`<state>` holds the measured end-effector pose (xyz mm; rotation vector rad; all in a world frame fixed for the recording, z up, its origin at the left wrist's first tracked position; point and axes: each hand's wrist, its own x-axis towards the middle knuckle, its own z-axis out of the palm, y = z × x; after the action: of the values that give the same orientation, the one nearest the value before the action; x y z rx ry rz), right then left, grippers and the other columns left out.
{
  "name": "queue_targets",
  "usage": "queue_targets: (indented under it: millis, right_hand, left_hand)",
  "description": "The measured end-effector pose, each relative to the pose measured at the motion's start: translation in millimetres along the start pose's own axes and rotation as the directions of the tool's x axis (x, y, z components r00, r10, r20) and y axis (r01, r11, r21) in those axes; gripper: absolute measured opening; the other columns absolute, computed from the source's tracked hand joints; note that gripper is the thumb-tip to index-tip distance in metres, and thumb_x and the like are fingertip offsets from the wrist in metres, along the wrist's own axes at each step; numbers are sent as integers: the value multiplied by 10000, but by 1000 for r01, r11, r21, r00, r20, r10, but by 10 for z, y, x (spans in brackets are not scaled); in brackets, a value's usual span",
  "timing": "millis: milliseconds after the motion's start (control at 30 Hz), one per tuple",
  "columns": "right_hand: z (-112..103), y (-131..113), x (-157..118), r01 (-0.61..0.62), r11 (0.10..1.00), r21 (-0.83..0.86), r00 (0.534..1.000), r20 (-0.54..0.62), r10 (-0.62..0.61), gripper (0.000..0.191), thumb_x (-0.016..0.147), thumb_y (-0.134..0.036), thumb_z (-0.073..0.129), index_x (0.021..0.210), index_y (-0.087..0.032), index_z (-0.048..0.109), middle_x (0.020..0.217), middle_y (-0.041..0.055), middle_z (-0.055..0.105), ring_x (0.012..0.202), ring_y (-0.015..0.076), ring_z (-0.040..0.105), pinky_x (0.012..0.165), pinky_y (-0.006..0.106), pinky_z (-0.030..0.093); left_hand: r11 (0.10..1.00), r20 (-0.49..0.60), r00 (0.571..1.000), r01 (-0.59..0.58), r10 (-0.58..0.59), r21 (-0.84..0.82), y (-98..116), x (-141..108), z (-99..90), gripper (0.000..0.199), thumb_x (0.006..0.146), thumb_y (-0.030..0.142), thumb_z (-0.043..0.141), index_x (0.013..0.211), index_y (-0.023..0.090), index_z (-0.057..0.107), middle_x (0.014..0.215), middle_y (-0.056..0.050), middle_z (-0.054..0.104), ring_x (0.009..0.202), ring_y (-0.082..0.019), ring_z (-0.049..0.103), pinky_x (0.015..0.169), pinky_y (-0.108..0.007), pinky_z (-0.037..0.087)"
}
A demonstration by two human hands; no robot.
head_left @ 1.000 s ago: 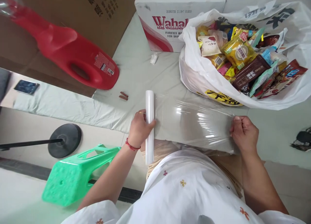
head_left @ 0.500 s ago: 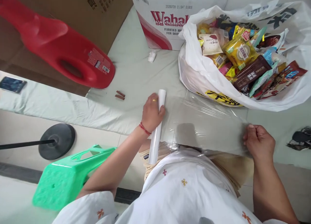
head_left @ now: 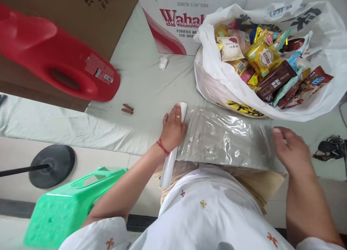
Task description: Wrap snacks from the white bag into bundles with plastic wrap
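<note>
A white roll (head_left: 168, 167) lies slanted across the table's front edge, its lower end jutting over the lap. My left hand (head_left: 175, 130) rests on its upper part, fingers laid over the roll. From the roll, clear plastic film (head_left: 225, 138) stretches flat to the right over the table, wrinkled and shiny. My right hand (head_left: 291, 147) is at the film's right end, thumb and forefinger apart with a small gap between them; whether it still touches the film cannot be made out.
A white bag (head_left: 210, 80) full of packaged snacks stands behind the film. Further back is a Wahaha carton (head_left: 173, 33). At left are a red bottle (head_left: 81, 73), a brown box (head_left: 114, 22) and brown scraps (head_left: 127, 108). A green stool (head_left: 56, 210) stands on the floor.
The film has come down flat onto the table from its taut, raised stretch. My right hand has loosened its pinch. My left hand's fingers have straightened over the roll. The view has shifted slightly.
</note>
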<state>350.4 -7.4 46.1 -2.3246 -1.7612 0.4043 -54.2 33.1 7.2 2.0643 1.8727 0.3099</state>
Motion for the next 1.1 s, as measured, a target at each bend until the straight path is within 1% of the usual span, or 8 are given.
queue_targets:
  millis: [200,333,467,567,733,833,933,1100]
  right_hand:
    - [465,-256,141,39,982,182,999,-43,-31,469,848,-686,573,850,-234,700,856,92,682,875,291,609,945,525,516]
    - [410,-259,66,98,937,335,984,-170,-42,436,905,-666,573,896,-243,674,1028,106,703,877,261,650,798,416,541]
    - [299,-326,-19,-8,963,269,998,-53,23,404,1010,-647,447,968,-268,579,706,22,688,592,225,623,694,375,491]
    - [342,-341,-86,-16,981,192,999,-27,21,400,1012,-650,409,956,-277,543,608,8,648,561,247,619,680,383,476]
    - [410,-98,-293,-104,976,190,987,-97,124,342,1000,-588,418,957,-273,547,641,27,654,607,277,649,686,401,493]
    - [325,167,-436,-254,934,253,938,-171,301,314,991,-580,470,993,-278,558,645,13,643,583,277,648,638,396,505]
    - [203,376,-479,-354,867,350,897,-135,421,323,958,-607,542,997,-287,573,629,-3,641,499,257,618,572,386,503]
    - [55,412,-257,-278,903,328,924,-167,344,275,933,-536,562,973,-266,594,626,16,653,477,242,608,554,374,487]
  left_hand:
    - [1000,28,1000,10,-10,17,7,26,-119,707,1025,309,401,1683,69,304,1756,-254,307,1648,-338,309,1298,-630,290]
    - [997,54,997,45,-48,57,124,110,-189,676,1079,422,353,1689,130,340,1779,-203,280,1659,-348,277,1288,-666,285]
    - [995,54,997,57,-62,83,221,156,-91,681,1048,276,368,1708,127,287,1770,-205,304,1647,-334,308,1282,-681,287]
    - [998,20,998,56,-57,39,216,157,3,675,1045,253,358,1707,145,283,1765,-210,315,1651,-319,300,1281,-697,272]
    - [994,-51,993,111,-111,-3,86,199,64,673,1042,256,367,1700,151,273,1747,-232,341,1639,-322,316,1287,-705,238]
    - [990,-130,982,132,-137,-43,-27,265,94,694,1015,246,407,1686,112,286,1706,-264,392,1597,-354,375,1282,-664,293]
    - [993,-184,977,92,-105,-75,-121,312,111,724,972,233,495,1648,31,333,1593,-316,481,1513,-399,455,1266,-618,354]
    - [989,-293,946,115,-138,-94,-286,247,-93,674,984,242,503,1634,107,390,1568,-271,426,1413,-394,561,1199,-578,467]
